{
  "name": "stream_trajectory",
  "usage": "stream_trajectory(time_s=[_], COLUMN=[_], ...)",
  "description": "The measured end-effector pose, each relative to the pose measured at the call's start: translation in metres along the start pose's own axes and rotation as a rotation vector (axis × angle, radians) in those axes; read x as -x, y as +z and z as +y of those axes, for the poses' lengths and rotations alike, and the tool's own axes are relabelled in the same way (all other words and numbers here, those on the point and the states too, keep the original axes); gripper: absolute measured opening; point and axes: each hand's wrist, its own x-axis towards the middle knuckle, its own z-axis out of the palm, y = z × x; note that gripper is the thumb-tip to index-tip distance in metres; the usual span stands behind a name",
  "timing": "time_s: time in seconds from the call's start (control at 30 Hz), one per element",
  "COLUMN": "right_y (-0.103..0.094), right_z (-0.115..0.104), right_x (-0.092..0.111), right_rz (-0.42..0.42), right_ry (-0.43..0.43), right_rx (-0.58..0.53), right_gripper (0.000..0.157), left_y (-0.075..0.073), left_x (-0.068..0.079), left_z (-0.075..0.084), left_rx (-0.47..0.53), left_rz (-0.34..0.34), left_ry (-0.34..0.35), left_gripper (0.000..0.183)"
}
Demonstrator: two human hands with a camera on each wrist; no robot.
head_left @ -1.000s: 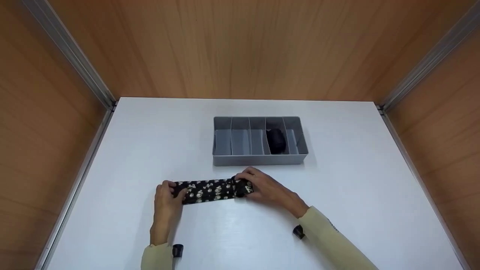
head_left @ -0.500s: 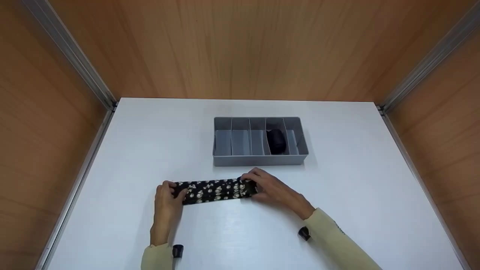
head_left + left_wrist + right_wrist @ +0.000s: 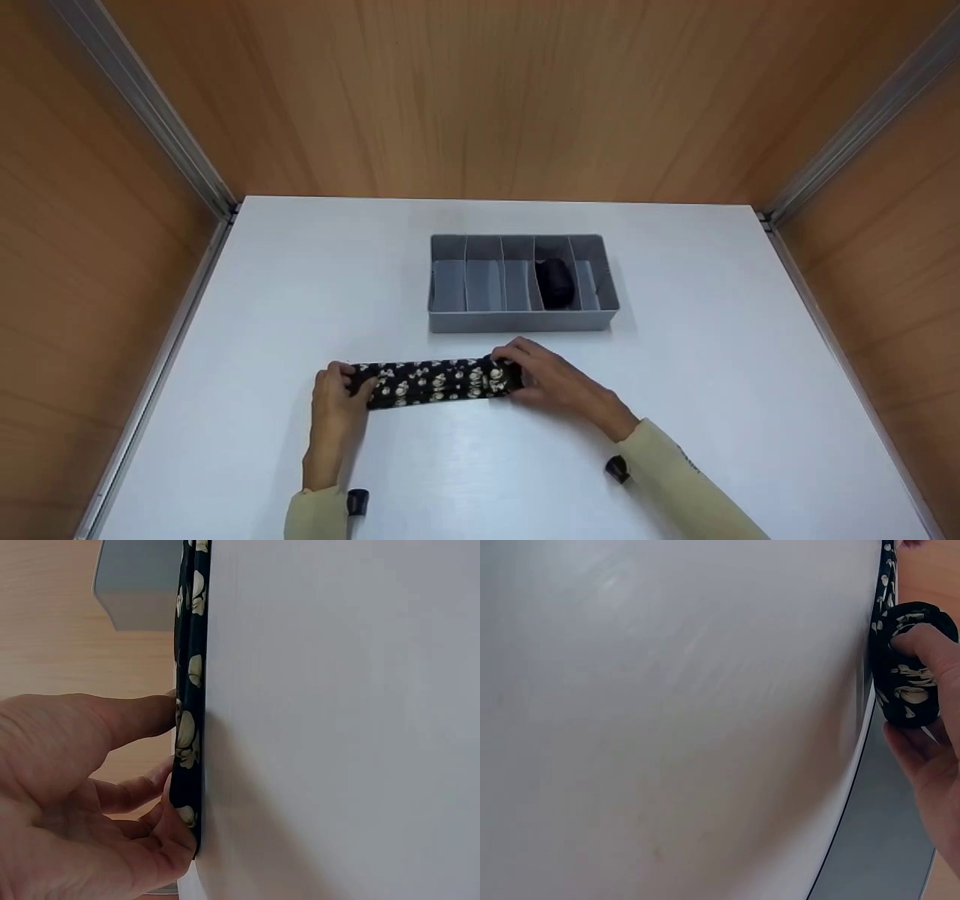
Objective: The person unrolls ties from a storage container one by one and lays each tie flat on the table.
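A black cloth with a cream print [image 3: 431, 381], folded into a long narrow strip, lies flat along the front of the white table. My left hand [image 3: 334, 405] holds its left end, thumb on top and fingertips at the far corner; the left wrist view shows this end edge-on as a thin folded layer [image 3: 193, 682]. At the other end the strip turns into a roll [image 3: 911, 694]. My right hand [image 3: 559, 382] grips that roll, with the thumb pressed into its coiled side in the right wrist view and the fingers around its far side.
Behind the cloth stands a grey divided box [image 3: 517, 322]. A dark rolled bundle [image 3: 556, 283] sits in its second compartment from the right. Wooden panels [image 3: 480, 97] enclose the table at the back and both sides. Small black wrist cameras [image 3: 358, 502] are on both sleeves.
My right hand has moved a little to the right with the roll, and the flat part of the strip has grown longer. The left hand stays at its end.
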Motion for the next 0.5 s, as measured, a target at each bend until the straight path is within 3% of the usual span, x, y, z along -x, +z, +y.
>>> stream_trajectory(time_s=[0.27,0.5], right_y=[-0.004,-0.008], right_z=[0.003,0.008], right_x=[0.005,0.013], right_rz=[-0.014,0.017], right_ry=[0.034,-0.009], right_rx=[-0.024,0.009], right_gripper=[0.065,0.062], left_y=[0.000,0.000], left_x=[0.000,0.000], left_z=[0.000,0.001], left_rx=[0.003,-0.010], left_rz=[-0.006,0.003], left_ry=[-0.007,-0.006], left_gripper=[0.037,0.037])
